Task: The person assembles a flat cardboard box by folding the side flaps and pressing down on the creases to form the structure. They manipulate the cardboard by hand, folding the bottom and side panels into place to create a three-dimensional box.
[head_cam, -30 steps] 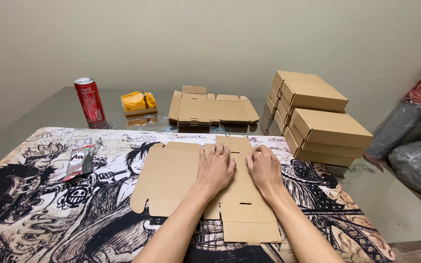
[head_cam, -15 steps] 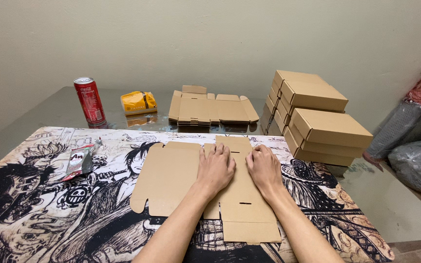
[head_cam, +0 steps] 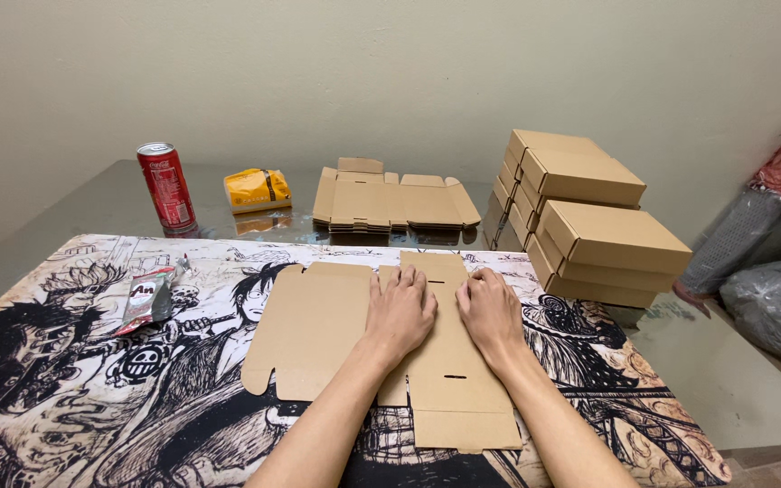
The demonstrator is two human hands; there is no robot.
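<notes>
Both palms press flat on an unfolded cardboard box blank (head_cam: 354, 348) lying on the surface, over a black-and-white illustrated mat (head_cam: 92, 389); the left hand (head_cam: 399, 307) rests open, fingers spread, on the blank's middle panel, and the right hand (head_cam: 492, 312) lies open just beside it on the narrower panel; neither grips anything. Little has changed over the past second: the hands hold the same spots and the blank has not shifted, which suggests a crease is being pressed down rather than a flap lifted. Beyond the fingertips sits a stack of flat blanks (head_cam: 395, 199) on the glass surface (head_cam: 65, 217); to the right of the right hand stand stacked finished boxes (head_cam: 589, 212). Far left of the left hand a red drink can (head_cam: 165, 185) stands upright, with a yellow packet (head_cam: 257, 189) near it and a small foil wrapper (head_cam: 148, 296) on the mat.
</notes>
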